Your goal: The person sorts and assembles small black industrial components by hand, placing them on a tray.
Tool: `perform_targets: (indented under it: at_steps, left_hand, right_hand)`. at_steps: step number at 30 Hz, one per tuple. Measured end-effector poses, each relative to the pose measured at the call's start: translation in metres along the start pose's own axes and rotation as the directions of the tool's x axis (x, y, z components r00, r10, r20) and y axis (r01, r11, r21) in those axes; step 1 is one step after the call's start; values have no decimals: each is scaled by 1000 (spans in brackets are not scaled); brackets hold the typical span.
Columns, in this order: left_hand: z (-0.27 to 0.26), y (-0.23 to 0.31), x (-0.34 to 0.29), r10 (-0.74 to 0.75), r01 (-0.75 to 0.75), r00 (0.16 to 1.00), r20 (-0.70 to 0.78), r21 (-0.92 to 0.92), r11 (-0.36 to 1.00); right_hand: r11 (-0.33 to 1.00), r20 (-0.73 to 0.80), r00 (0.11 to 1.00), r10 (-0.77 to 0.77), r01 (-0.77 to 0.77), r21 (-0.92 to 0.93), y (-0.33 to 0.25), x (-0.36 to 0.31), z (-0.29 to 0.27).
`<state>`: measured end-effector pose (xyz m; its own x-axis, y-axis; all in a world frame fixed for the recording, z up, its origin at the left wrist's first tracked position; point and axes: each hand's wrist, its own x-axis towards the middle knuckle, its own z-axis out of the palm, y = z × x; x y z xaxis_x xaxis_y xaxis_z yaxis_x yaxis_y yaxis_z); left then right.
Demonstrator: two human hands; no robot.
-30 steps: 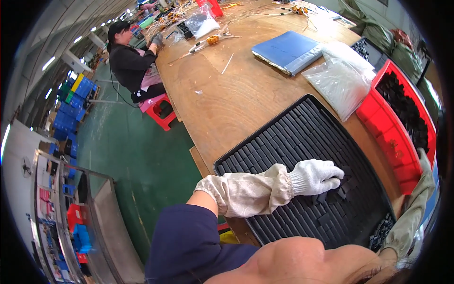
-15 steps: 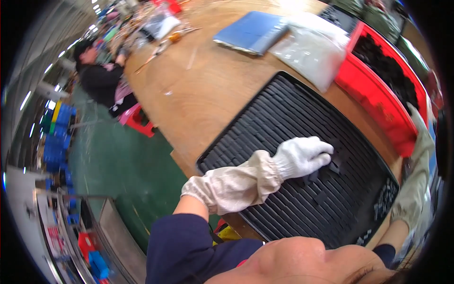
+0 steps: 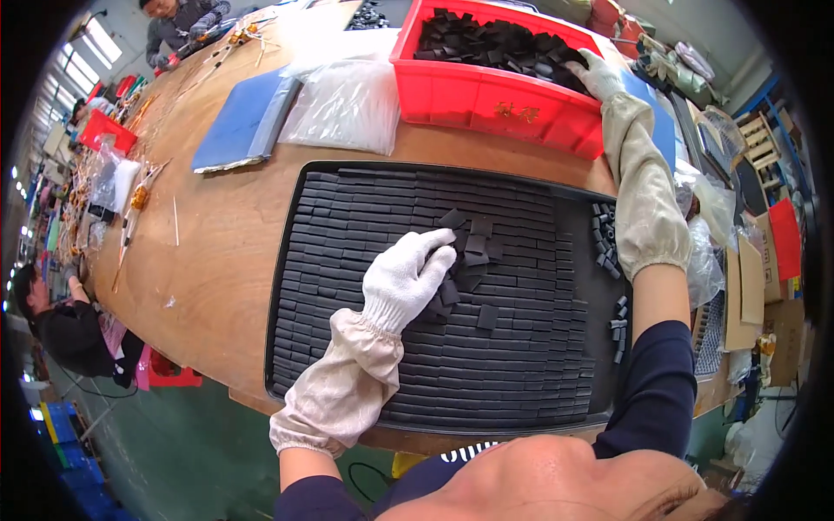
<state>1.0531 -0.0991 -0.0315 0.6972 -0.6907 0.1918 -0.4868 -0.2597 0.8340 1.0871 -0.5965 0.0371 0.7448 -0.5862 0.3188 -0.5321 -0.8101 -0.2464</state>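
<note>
My left hand (image 3: 402, 276), in a white knit glove, rests over a black tray (image 3: 287, 217). Its fingers are loosely bent with a gap between them, touching a small heap of loose flat black square pieces (image 3: 475, 245). Rows of narrow black pieces (image 3: 469, 382) fill most of the tray. My right hand (image 3: 599, 76), gloved too, reaches over the right end of a red bin (image 3: 486, 100), its fingers apart at the edge of a mound of black square pieces (image 3: 504, 43). Part of that hand's fingertips is hidden among them.
Short black cylinders (image 3: 605, 239) lie along the tray's right side. Beyond the tray are a clear plastic bag (image 3: 343, 108) and a blue flat stack (image 3: 243, 122). Co-workers (image 3: 65, 321) sit at the wooden table's (image 3: 208, 286) left and far sides. Cardboard (image 3: 751, 291) stands at right.
The view has swung to the right, bringing the whole red bin into sight. My left hand stays over the tray, with more loose pieces showing beside it. My right hand is still at the bin.
</note>
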Motion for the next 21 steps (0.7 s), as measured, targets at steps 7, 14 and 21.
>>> perform_targets:
  at_steps: [7,14,21]
  left_hand:
    - [18,-1,8,41,-40,999,14,-100,994]
    - [13,-14,13,-36,-52,989,-143,-567,822]
    - [-12,-16,23,-303,178,952,-33,-746,642]
  right_hand:
    - [978,-454,869,-196,209,-23,53,-4,-30]
    - [641,-290,716,-636,698,318,-103,-118,-55]
    - [670,256,622,-740,717,192,-183,-254,-30]
